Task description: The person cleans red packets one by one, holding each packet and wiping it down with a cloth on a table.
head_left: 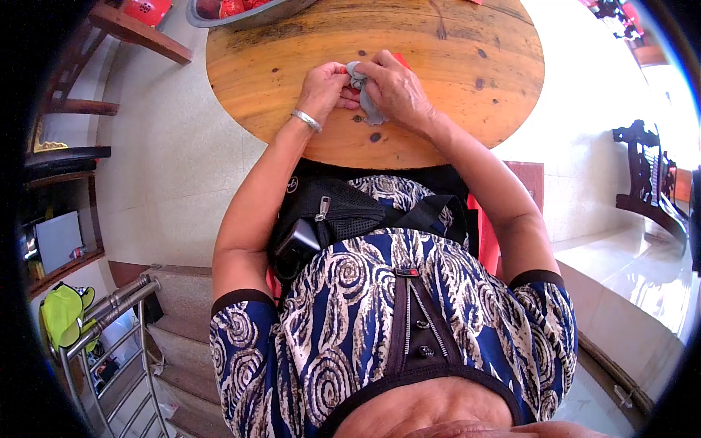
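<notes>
Over the round wooden table (292, 102), both hands meet at a crumpled grey cloth (372, 111). My right hand (398, 89) pinches the cloth between thumb and fingers, and a loose end hangs below. My left hand (323, 90), with a silver bracelet at the wrist, has its fingers closed at the cloth's left side. Something small and red shows at the left fingertips; what it is cannot be made out. A flat red piece (401, 60) shows just behind my right hand.
A metal basin (255, 16) with red items sits at the table's far left edge. Wooden furniture stands at the upper left, a carved dark chair (653, 175) at the right. Metal railing (109, 314) and steps are at the lower left. A black bag (328, 208) rests on the lap.
</notes>
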`<state>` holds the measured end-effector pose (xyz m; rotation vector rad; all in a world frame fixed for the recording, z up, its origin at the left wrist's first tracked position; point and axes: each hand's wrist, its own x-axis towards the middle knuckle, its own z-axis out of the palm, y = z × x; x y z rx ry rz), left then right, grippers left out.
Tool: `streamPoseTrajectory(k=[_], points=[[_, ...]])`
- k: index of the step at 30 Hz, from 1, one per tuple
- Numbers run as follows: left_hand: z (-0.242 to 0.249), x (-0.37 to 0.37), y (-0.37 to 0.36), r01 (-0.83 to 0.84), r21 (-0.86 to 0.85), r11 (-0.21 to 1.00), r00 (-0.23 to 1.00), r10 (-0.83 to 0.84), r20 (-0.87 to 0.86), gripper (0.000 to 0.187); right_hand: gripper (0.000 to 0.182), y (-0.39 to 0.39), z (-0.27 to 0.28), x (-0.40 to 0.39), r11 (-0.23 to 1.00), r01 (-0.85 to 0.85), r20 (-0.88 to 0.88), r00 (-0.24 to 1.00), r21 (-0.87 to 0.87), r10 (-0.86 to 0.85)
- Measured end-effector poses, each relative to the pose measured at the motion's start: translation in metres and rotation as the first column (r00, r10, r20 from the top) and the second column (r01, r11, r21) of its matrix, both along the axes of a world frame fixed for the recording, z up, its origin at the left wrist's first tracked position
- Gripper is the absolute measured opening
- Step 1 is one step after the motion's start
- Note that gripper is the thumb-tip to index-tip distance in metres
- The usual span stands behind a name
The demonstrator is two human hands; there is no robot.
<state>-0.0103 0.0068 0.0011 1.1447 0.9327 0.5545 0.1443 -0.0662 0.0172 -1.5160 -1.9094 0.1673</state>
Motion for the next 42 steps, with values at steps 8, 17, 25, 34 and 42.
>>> streamPoseTrajectory(k=[8,17,25,34,42], points=[[-0.001,0.000,0.001,0.007,0.003,1.000,1.000,-0.007,-0.025,0.013,0.025,0.005,-0.003,0.005,0.999,0.038,-0.017,0.999,-0.010,-0.038],[0.001,0.001,-0.001,-0.009,0.006,1.000,1.000,0.010,-0.030,0.012,0.026,0.006,-0.003,0.013,0.988,0.118,0.029,0.993,-0.103,-0.116],[0.004,0.001,-0.002,-0.019,0.010,1.000,0.999,0.019,-0.031,0.012,0.024,0.010,-0.001,0.035,0.972,0.220,0.170,0.964,-0.083,-0.204],[0.002,0.001,-0.002,-0.019,0.007,1.000,0.999,0.019,-0.029,0.011,0.026,0.011,-0.006,0.034,0.998,0.065,-0.096,0.993,0.027,-0.062],[0.002,0.001,-0.002,-0.013,0.007,1.000,0.999,0.013,-0.030,0.012,0.030,0.008,-0.006,0.017,0.998,0.034,0.006,0.999,-0.054,-0.034]])
